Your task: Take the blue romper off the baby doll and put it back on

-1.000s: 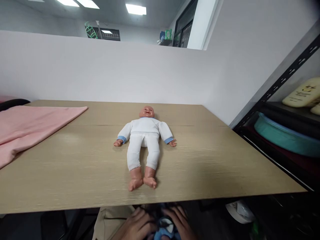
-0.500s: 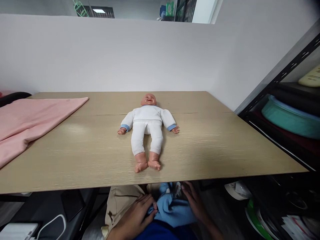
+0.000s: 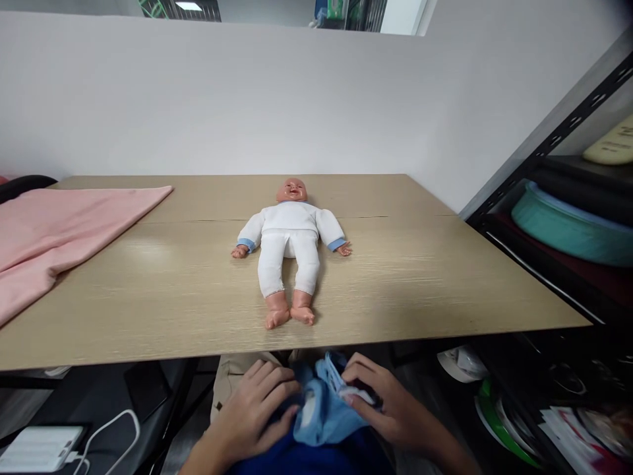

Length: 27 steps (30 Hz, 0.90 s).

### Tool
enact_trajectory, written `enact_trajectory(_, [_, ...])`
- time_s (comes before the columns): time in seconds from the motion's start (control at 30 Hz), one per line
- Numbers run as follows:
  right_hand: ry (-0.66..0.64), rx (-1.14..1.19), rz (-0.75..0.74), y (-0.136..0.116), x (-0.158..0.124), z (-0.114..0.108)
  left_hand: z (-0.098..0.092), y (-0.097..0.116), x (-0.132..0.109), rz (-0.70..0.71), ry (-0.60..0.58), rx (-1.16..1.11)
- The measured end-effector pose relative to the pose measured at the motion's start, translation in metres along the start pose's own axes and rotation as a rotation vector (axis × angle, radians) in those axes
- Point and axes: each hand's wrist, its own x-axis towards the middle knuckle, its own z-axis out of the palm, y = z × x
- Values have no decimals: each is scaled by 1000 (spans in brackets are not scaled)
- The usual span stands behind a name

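Note:
In my lap, below the table's front edge, a light blue garment (image 3: 326, 417) with white parts lies bunched up. My right hand (image 3: 378, 396) pinches its right side between thumb and fingers. At the left edge of the cloth, my left hand (image 3: 264, 406) is curled with the fingertips on the fabric, partly hidden by it. A baby doll (image 3: 291, 247) in white clothes with blue cuffs lies face up on the table (image 3: 148, 290), feet toward me and arms spread, apart from both hands.
Pink cloth (image 3: 74, 231) covers the table's left side. A black shelf rack on the right holds a teal padded item (image 3: 568, 227). At lower left, a white power bank (image 3: 42, 448) with a cable sits on a dark surface. A white wall (image 3: 237, 99) rises behind.
Both hands have lifted the light blue garment a little and turned it, with white parts showing more. My right hand has come further over it. The view has tilted down slightly.

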Motion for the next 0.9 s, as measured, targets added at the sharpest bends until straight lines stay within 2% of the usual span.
enact_trajectory(0.07, [-63, -24, -126, -37, 7, -16, -14, 15, 16, 90, 137, -24])
enact_trajectory(0.1, [-49, -50, -155, -53, 13, -24, -22, 22, 27, 94, 179, -60])
enact_trajectory(0.17, [-13, -90, -205, -80, 27, -39, -42, 35, 51, 19, 173, -160])
enact_trajectory(0.3, [51, -70, -280, -125, 58, -73, -90, 44, 101, -215, -46, -375])
enact_trajectory(0.37, [53, -11, -285, -139, 70, -92, -108, 41, 119, -268, -119, -448])
enact_trajectory(0.43, [-26, 68, -308, -141, 82, -107, -119, 36, 130, -257, -125, -539])
enact_trajectory(0.5, [-168, 103, -347, -133, 92, -112, -121, 31, 134, -240, -52, -647])
enact_trajectory(0.6, [-338, 33, -364, -114, 100, -103, -117, 23, 132, -328, 125, -722])
enact_trajectory(0.67, [-355, -49, -379, -107, 98, -92, -117, 17, 129, -408, 175, -653])
enact_trajectory(0.73, [-291, -88, -431, -107, 92, -87, -124, 10, 126, -449, 120, -530])
enact_trajectory(0.8, [-185, -58, -464, -111, 86, -88, -135, 3, 124, -456, -33, -406])
enact_trajectory(0.9, [-72, 9, -372, -113, 85, -95, -148, -8, 125, -396, -252, -299])
